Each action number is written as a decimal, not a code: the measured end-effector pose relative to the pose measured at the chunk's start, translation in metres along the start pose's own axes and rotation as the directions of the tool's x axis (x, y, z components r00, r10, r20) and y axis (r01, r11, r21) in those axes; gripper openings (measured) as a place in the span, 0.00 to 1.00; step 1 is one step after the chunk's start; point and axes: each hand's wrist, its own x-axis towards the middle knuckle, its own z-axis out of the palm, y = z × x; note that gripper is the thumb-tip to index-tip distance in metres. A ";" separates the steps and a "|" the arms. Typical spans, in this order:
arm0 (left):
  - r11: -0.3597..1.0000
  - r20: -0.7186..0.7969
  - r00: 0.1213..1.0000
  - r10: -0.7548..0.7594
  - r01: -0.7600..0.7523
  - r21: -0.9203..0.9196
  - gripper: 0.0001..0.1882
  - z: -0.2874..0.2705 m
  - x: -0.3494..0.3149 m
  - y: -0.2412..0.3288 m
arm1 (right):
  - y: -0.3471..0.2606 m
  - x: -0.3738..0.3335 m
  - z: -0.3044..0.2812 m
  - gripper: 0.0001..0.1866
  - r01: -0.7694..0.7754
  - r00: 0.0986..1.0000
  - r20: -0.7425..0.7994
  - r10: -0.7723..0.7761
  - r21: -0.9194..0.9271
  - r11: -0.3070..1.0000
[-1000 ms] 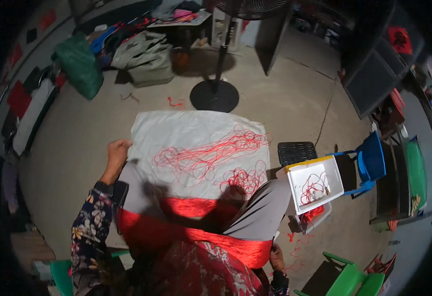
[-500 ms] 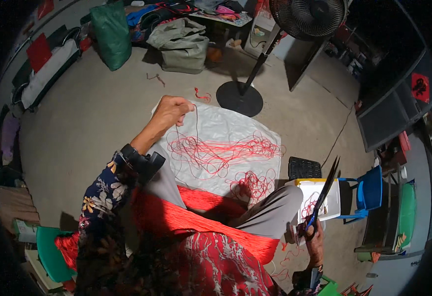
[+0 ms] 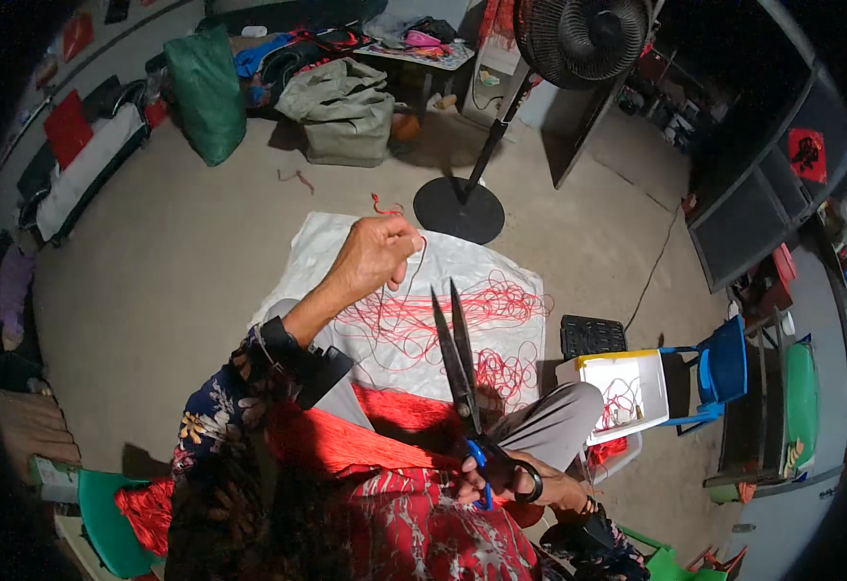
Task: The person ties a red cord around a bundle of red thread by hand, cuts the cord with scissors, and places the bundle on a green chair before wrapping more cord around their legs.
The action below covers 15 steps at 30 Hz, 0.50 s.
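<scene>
My left hand (image 3: pixel 373 256) is raised over a white sheet (image 3: pixel 298 257), its thumb and fingers pinched on a thin dark reddish cord (image 3: pixel 421 261) that hangs in a loop. My right hand (image 3: pixel 520 481) grips large scissors (image 3: pixel 458 363) by their blue and dark handles. The blades point away from me and stand slightly apart, to the right of the hanging cord and not touching it. Loose tangles of red cord (image 3: pixel 482 302) lie on the sheet. A thick bundle of red cord (image 3: pixel 336 443) lies across my lap.
A white box (image 3: pixel 648 382) with red cord in it stands right of my knee, near a black case (image 3: pixel 593 336) and a blue chair (image 3: pixel 724 363). Beyond the sheet stands a floor fan (image 3: pixel 459 208). A green stool (image 3: pixel 109 523) is at the left.
My right hand has brought the scissors from the far right to in front of my lap, and their blades have parted. My left hand has shifted right and slightly nearer, still pinching the cord.
</scene>
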 end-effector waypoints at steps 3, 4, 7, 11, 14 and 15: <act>0.999 0.049 0.998 0.034 -0.035 0.019 0.10 0.005 -0.006 0.009 | 0.005 0.008 -0.003 0.46 0.015 0.999 0.033 -0.015 0.018 1.000; 0.996 0.064 0.996 0.065 -0.068 0.055 0.10 0.006 -0.009 0.014 | 0.008 0.010 -0.004 0.46 0.043 0.998 0.050 -0.045 0.036 0.998; 0.999 0.158 0.987 0.006 -0.011 0.030 0.11 0.008 -0.017 0.021 | 0.006 0.015 0.001 0.48 0.083 0.996 0.040 -0.084 0.033 0.996; 0.998 0.363 0.932 -0.010 0.031 -0.053 0.12 0.015 -0.022 0.018 | 0.005 0.019 -0.007 0.48 0.083 0.996 0.040 -0.082 -0.026 0.996; 0.993 0.459 0.888 -0.036 0.082 -0.082 0.13 0.019 -0.027 0.019 | 0.003 0.024 -0.005 0.47 0.147 0.987 0.061 -0.146 -0.016 0.989; 0.990 0.477 0.878 -0.041 0.102 -0.102 0.12 0.020 -0.027 0.019 | 0.003 0.024 -0.005 0.47 0.148 0.987 0.057 -0.148 -0.009 0.989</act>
